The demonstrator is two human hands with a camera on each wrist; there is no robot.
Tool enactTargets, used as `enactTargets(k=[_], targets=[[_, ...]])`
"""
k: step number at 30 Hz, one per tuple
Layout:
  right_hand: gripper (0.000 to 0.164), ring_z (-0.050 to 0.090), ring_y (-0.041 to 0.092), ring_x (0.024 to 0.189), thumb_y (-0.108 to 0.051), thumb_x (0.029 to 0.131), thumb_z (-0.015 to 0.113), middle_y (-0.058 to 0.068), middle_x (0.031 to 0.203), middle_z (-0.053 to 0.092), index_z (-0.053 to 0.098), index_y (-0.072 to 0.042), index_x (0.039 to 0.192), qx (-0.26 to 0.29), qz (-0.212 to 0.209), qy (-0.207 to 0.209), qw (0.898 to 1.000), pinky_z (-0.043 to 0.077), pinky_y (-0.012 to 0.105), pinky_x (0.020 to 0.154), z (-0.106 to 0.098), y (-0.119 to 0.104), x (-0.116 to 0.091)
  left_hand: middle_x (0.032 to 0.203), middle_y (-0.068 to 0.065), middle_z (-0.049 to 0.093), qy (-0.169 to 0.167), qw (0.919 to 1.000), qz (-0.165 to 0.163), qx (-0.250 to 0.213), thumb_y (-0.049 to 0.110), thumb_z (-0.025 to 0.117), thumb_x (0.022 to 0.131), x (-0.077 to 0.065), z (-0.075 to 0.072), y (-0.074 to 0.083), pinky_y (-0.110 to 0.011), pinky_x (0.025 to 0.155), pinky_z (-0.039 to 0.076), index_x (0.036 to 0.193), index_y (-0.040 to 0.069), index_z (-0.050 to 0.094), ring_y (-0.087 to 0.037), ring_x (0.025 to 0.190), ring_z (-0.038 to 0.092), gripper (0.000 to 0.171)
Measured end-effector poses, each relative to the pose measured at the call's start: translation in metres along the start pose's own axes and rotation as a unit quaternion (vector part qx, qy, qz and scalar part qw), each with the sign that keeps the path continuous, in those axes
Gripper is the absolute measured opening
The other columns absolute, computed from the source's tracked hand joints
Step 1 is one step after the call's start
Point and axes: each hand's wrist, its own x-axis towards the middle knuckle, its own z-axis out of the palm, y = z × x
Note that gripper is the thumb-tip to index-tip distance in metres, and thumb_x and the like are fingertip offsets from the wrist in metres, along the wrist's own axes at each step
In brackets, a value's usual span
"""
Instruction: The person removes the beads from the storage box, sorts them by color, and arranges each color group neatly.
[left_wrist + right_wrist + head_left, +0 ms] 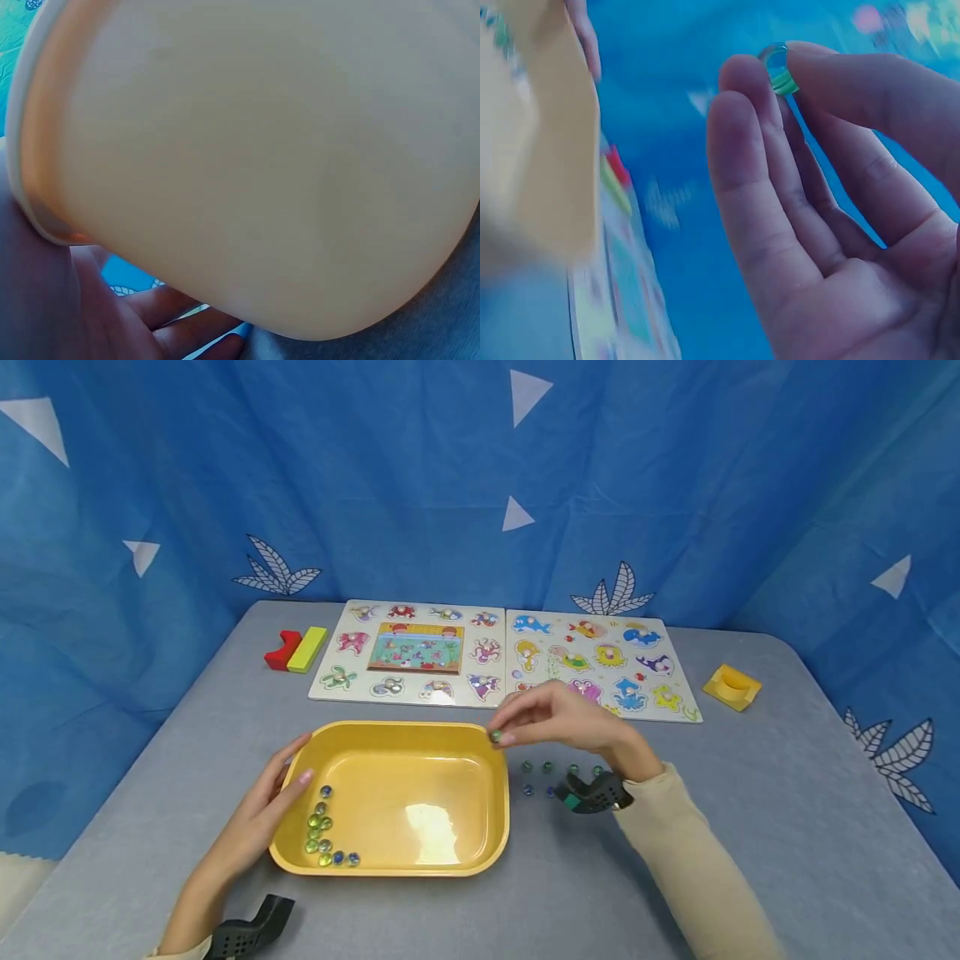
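A yellow plastic tray (420, 733) lies before me, and several glass marbles (320, 808) sit inside along its left side and lower left corner. My left hand (251, 822) grips the tray's left rim, thumb over the inner side and fingers outside; in the left wrist view the tray's wall (255, 172) fills most of the picture. Above the tray's right rim, my right hand (558, 718) pinches a clear marble with green streaks (781, 79) between thumb and fingertips. Several green marbles (547, 767) and blue marbles (528, 790) lie in two rows right of the tray, partly hidden by the right wrist.
Two sea-animal puzzle boards (420, 689) (678, 668) lie side by side behind the tray. A red arch block (283, 651) and a yellow-green block (307, 649) lie at the back left, a yellow block (732, 687) at the right. A blue curtain (420, 485) hangs behind the grey table (750, 793).
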Motion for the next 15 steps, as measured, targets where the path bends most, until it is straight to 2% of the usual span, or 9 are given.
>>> enactTargets(k=[3,6,10,12,15], targets=[[0.028,0.064,0.015,0.089,-0.013,0.084,0.063,0.0,0.1,0.065,0.063,0.005,0.105,0.002,0.017,0.073,0.997,0.051,0.03,0.081,-0.023,0.016,-0.037,0.13,-0.015,0.044,0.001,1.0,0.006,-0.004,0.028,0.038,0.097,0.0,0.0,0.001,-0.012,0.076,0.043,0.144,0.029,0.017,0.0,0.096,0.052,0.051],[0.027,0.062,0.012,0.087,-0.013,0.086,0.061,-0.006,0.097,0.065,0.062,0.004,0.106,-0.026,0.046,0.15,0.987,0.05,0.024,0.08,-0.042,0.032,-0.076,0.128,-0.015,0.045,0.0,0.9999,0.01,-0.008,0.027,0.038,0.097,-0.001,0.0,0.001,-0.012,0.076,0.044,0.144,0.027,0.017,0.0,0.094,0.052,0.051],[0.034,0.059,0.004,0.089,-0.023,0.087,0.06,-0.016,0.097,0.065,0.06,0.001,0.111,-0.095,0.124,0.232,0.96,0.046,0.018,0.079,-0.059,0.052,-0.123,0.13,-0.014,0.043,-0.001,1.0,0.002,-0.005,0.029,0.037,0.097,-0.001,0.001,0.001,-0.013,0.075,0.044,0.145,0.027,0.016,0.001,0.094,0.052,0.052],[0.04,0.059,0.001,0.09,-0.03,0.086,0.06,-0.018,0.098,0.064,0.059,-0.002,0.114,-0.129,0.172,0.254,0.943,0.045,0.018,0.079,-0.064,0.063,-0.143,0.13,-0.014,0.043,-0.001,1.0,-0.001,0.0,0.03,0.037,0.097,-0.001,0.001,0.001,-0.012,0.075,0.043,0.145,0.028,0.016,0.001,0.094,0.051,0.052],[0.045,0.058,-0.003,0.087,-0.04,0.085,0.059,-0.013,0.102,0.065,0.06,-0.008,0.116,-0.176,0.239,0.267,0.917,0.044,0.022,0.077,-0.068,0.081,-0.168,0.129,-0.013,0.043,0.0,1.0,-0.003,0.003,0.031,0.036,0.097,-0.001,0.001,0.001,-0.011,0.076,0.042,0.144,0.029,0.016,0.001,0.095,0.051,0.051]])
